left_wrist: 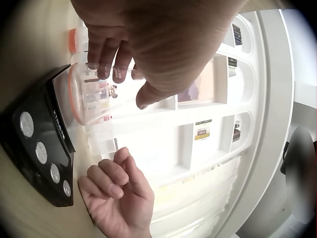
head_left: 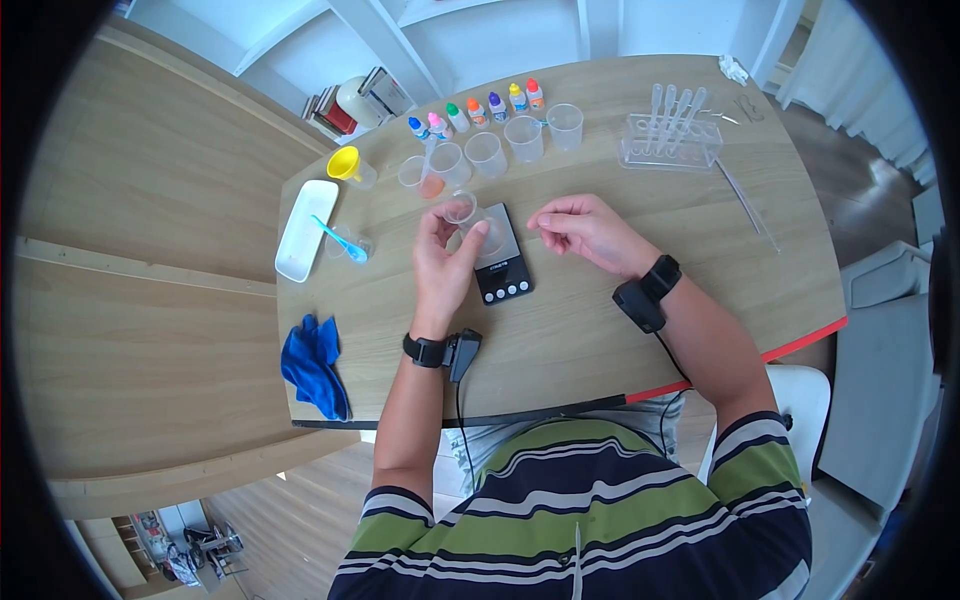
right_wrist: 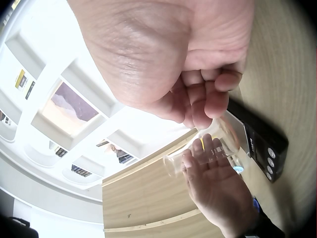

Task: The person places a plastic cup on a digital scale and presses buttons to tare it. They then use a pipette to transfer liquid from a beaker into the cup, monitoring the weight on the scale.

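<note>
On a black digital scale [head_left: 507, 277] stands a clear plastic cup [left_wrist: 91, 101] with printed graduations and an orange tint at its base. My left hand [head_left: 445, 265] holds this cup, fingers along its far side and thumb close to the rim. Just right of the scale, my right hand [head_left: 592, 235] hovers with fingers loosely curled and nothing visible between them. From the right wrist, the left hand [right_wrist: 218, 193] shows behind the clear cup wall. Beyond it sits a small cup with orange contents [head_left: 432, 186].
Behind stand several clear cups [head_left: 486, 155] and a row of colored dropper bottles [head_left: 476, 112]. Back right is a test-tube rack [head_left: 670, 145] with pipettes. At left are a yellow funnel [head_left: 343, 162], white tray [head_left: 305, 232], light-blue spoon [head_left: 345, 243] and blue cloth [head_left: 315, 365].
</note>
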{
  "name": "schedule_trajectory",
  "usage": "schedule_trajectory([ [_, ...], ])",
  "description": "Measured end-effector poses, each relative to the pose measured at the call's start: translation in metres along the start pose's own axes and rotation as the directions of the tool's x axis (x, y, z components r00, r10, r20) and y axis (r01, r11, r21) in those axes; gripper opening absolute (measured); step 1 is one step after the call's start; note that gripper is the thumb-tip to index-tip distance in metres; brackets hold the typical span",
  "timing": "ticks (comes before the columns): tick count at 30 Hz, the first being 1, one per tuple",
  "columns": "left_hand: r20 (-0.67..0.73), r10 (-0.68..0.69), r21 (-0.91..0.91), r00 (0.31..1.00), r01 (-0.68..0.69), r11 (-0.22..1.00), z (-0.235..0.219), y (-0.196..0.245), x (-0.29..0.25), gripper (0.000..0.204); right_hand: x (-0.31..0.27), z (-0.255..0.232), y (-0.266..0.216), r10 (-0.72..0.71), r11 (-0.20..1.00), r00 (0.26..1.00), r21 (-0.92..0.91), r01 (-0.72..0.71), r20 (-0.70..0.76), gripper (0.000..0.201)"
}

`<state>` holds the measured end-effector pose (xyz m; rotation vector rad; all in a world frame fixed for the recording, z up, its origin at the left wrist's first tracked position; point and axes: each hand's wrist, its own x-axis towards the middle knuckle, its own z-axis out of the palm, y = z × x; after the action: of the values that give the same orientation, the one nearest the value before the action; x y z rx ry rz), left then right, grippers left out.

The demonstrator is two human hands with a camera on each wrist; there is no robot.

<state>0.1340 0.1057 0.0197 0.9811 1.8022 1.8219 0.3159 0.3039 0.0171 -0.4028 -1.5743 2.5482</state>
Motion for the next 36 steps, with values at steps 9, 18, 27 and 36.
schedule_trajectory([
  [9, 0.020, 0.014, 0.015, 1.000, -0.014, 1.000, 0.002, 0.007, 0.001, 0.044, 0.000, 0.001, -0.001, 0.007, 1.000, 1.000, -0.021, -0.007, 0.007, 0.024],
  [18, 0.160, 0.124, 0.342, 0.979, -0.173, 0.924, -0.023, 0.005, 0.008, 0.067, -0.001, 0.020, 0.014, -0.061, 0.940, 0.998, -0.337, 0.061, 0.011, 0.013],
  [27, 0.215, 0.018, 0.388, 0.977, -0.102, 0.916, -0.045, 0.004, 0.001, 0.077, -0.014, 0.046, 0.017, -0.127, 0.635, 0.987, -0.756, 0.158, 0.099, 0.008],
  [36, 0.297, 0.082, 0.473, 0.951, -0.221, 0.853, -0.056, -0.013, 0.003, 0.073, -0.013, 0.043, 0.018, -0.109, 0.648, 0.992, -0.752, 0.120, 0.065, 0.008],
])
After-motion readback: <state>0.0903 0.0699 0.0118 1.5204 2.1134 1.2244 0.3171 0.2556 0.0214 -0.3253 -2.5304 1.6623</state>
